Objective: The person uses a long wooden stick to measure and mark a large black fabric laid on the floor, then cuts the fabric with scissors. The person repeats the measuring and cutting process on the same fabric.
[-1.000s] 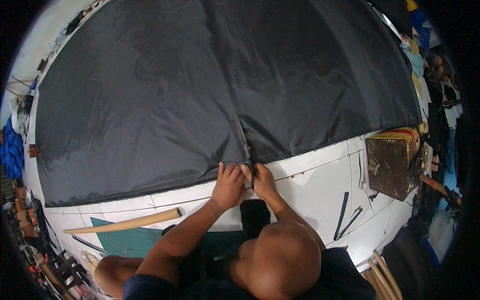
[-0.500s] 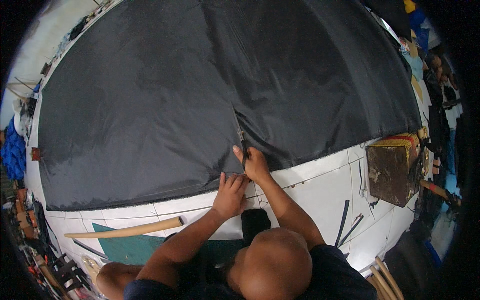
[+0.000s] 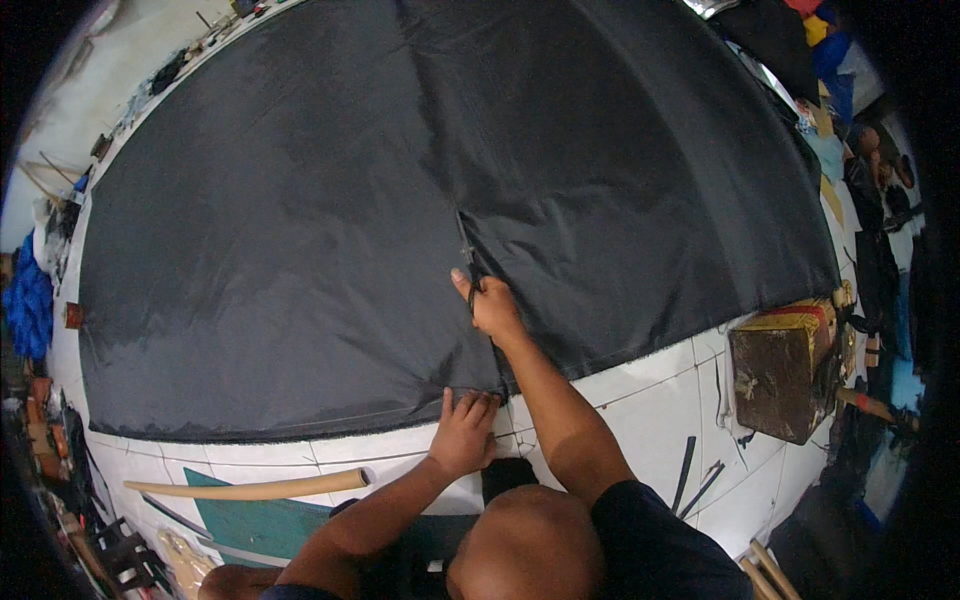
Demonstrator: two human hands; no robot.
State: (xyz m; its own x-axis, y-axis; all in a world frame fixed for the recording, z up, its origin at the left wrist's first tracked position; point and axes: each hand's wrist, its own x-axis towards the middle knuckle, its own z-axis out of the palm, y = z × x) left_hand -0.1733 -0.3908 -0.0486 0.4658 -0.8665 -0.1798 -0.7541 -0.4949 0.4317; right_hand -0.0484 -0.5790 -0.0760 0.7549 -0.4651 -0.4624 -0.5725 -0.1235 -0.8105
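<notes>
A big sheet of black fabric (image 3: pixel 260 250) lies spread over the white tiled floor. My right hand (image 3: pixel 495 306) is closed round the dark handles of a pair of scissors (image 3: pixel 466 246), whose blades point away from me into the sheet. Behind the scissors a slit runs back to the near edge, with creases fanning out around it. At that edge, just left of the slit, my left hand (image 3: pixel 464 436) grips the fabric with its fingertips over the border. What lies under those fingertips is hidden.
A worn brown box (image 3: pixel 778 375) stands at the sheet's right corner. Near my left arm, a tan cardboard tube (image 3: pixel 250 487) lies across a green mat (image 3: pixel 245 520). Thin dark strips (image 3: pixel 685 475) rest on the white tiles (image 3: pixel 640 420) to the right. Clutter lines both sides.
My right hand and the scissors have moved farther into the fabric, away from the near edge. My left hand stays at the edge. The whole view has shifted slightly.
</notes>
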